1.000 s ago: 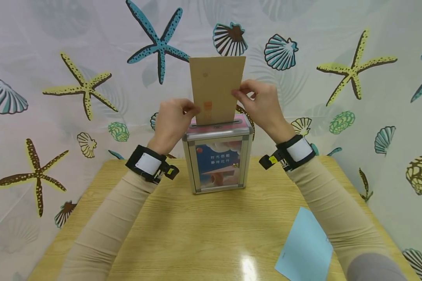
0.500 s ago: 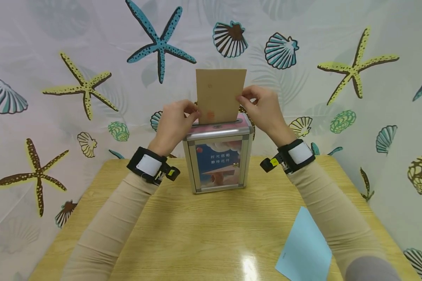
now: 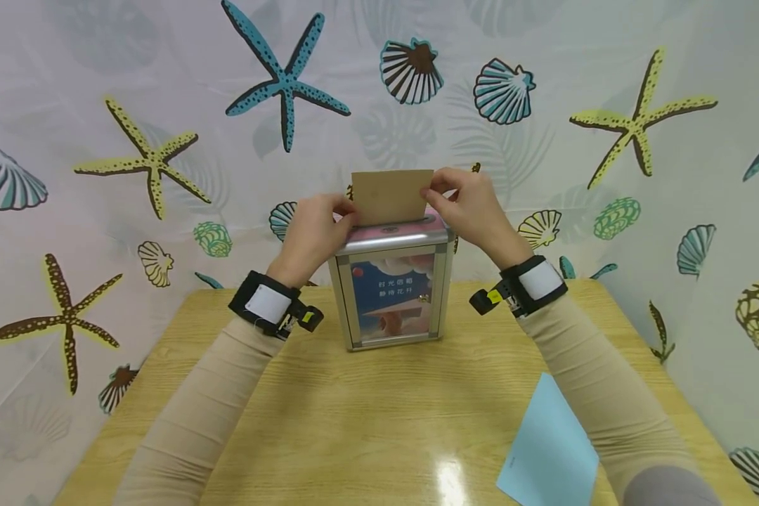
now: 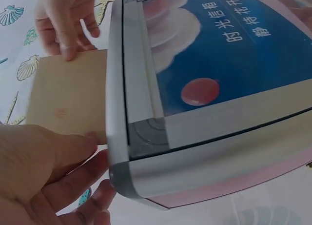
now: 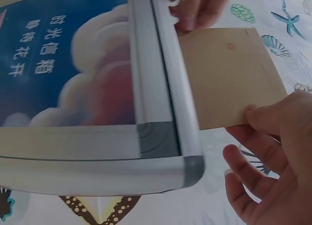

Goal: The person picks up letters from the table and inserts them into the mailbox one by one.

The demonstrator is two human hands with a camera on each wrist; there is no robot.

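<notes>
A brown envelope (image 3: 392,197) stands upright in the slot on the pink top of a silver-framed letter box (image 3: 392,299). Roughly the lower part of it is hidden inside the box. My left hand (image 3: 316,228) pinches the envelope's left edge close to the slot. On the opposite edge, higher up, my right hand (image 3: 471,207) grips it between thumb and fingers. In the left wrist view the left thumb lies on the envelope (image 4: 68,95) beside the box rim. The right wrist view shows the right thumb pressed on the envelope's (image 5: 229,78) corner area.
A light blue sheet or envelope (image 3: 550,450) lies on the wooden table (image 3: 354,422) at the front right, partly beneath the right forearm. Behind the table hangs a white cloth (image 3: 379,133) printed with starfish and shells.
The envelope has slid down into the slot, so much less of it shows above the box. Both hands have lowered with it, the right one more. The box and blue sheet stay put.
</notes>
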